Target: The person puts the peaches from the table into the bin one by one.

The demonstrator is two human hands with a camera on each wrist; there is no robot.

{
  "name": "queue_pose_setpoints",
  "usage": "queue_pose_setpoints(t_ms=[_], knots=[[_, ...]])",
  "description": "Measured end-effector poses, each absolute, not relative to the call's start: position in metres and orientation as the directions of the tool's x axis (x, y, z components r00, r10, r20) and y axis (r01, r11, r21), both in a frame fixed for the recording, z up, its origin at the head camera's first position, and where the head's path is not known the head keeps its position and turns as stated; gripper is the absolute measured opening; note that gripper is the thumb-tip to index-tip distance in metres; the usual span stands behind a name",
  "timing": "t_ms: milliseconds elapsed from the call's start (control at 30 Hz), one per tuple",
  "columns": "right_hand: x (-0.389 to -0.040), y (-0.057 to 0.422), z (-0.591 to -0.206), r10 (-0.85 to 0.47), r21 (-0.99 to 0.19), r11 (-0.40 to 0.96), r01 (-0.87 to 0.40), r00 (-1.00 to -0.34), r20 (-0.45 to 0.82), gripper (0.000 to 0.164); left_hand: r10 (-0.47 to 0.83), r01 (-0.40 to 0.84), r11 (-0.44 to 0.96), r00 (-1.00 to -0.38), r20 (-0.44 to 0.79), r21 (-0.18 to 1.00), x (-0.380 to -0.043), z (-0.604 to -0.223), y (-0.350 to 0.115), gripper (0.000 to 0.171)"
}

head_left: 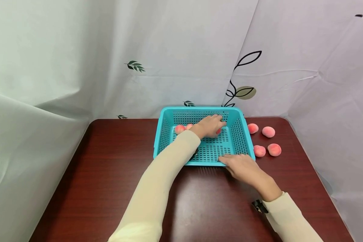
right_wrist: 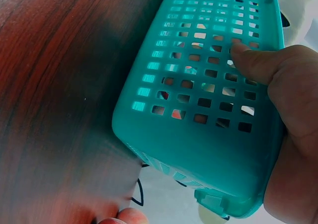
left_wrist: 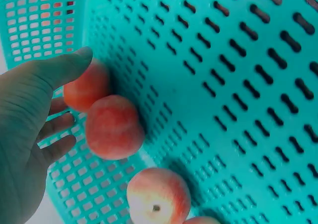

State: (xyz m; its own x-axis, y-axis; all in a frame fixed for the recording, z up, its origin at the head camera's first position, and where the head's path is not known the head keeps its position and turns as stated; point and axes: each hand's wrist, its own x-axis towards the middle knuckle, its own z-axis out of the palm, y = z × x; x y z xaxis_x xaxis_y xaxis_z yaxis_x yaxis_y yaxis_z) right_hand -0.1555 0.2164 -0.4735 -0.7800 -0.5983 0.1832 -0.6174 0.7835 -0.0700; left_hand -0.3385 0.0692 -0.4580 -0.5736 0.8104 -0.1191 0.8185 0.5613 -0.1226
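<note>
A turquoise plastic basket (head_left: 230,144) with perforated walls and floor stands at the table's far side. My left hand (head_left: 210,126) reaches into it, palm down, fingers loosely spread. In the left wrist view, the thumb overlaps one peach (left_wrist: 89,87) near the wall, and a second peach (left_wrist: 114,129) lies right beside it. Another peach (left_wrist: 161,196) rests farther along the same wall. My right hand (head_left: 240,166) grips the basket's near rim close to its right corner. In the right wrist view, the thumb (right_wrist: 253,62) presses the outside wall; the other fingers are hidden behind it.
Right of the basket, several peaches (head_left: 268,131) lie on the dark red wooden table (head_left: 118,188). Pale curtains (head_left: 181,50) with leaf prints hang behind and at both sides. The left forearm (head_left: 157,188) crosses the basket's near rim.
</note>
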Motion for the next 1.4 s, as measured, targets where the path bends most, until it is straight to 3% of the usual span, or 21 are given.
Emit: queue_pose_setpoints(t_ms=[367,733,1033,1400], knots=[[-0.157,0.217,-0.475,-0.6,-0.062,0.78,-0.623,-0.771,0.213,0.018,0.788,0.789,0.614,-0.615,-0.031,-0.036,-0.334,-0.418,0.031,0.062],[-0.157,0.214,-0.474,-0.6,-0.061,0.782,-0.62,-0.776,0.197,0.022,0.713,0.716,0.696,-0.699,0.061,0.063,-0.294,-0.376,-0.043,0.07],[-0.157,0.216,-0.473,-0.596,-0.06,0.786,-0.615,-0.78,0.192,0.023,0.703,0.712,0.7,-0.702,0.115,0.064,-0.235,-0.398,-0.094,0.068],[-0.157,0.216,-0.474,-0.61,-0.056,0.772,-0.633,-0.763,0.212,0.024,0.72,0.724,0.688,-0.675,0.158,-0.04,-0.174,-0.434,-0.119,0.07]])
